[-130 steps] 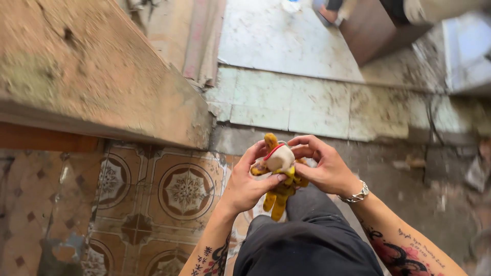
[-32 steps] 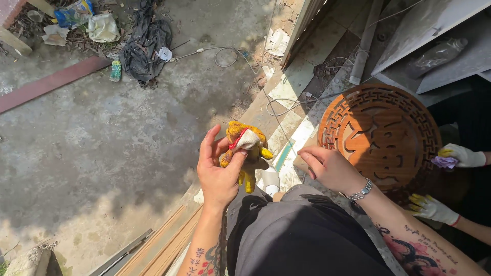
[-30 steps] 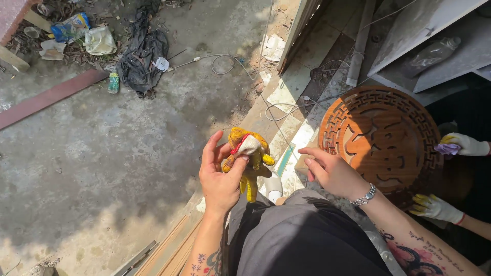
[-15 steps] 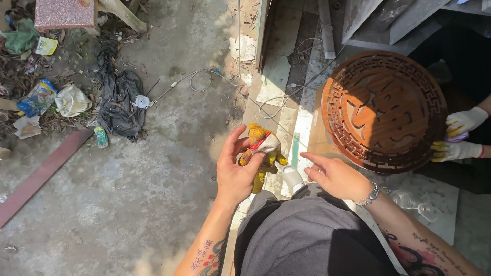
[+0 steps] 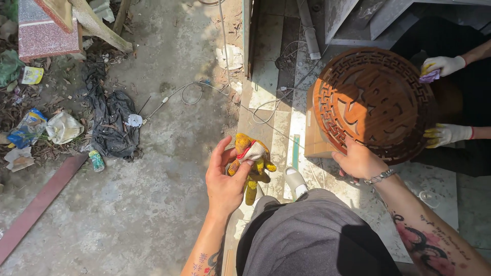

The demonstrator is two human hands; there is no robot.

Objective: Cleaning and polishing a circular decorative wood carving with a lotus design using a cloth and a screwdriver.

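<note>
Left hand closed around yellow plush toy, held above concrete floor; right hand open, resting on carved round wooden panel (gloved co-worker opposite). Best gripped by body, not limbs.

Both forearms are bare and tattooed, the right one with red flowers, dark swirls and script above a silver metal link bracelet; dark grey trousers and a pale slide sandal complete the outfit.
</note>
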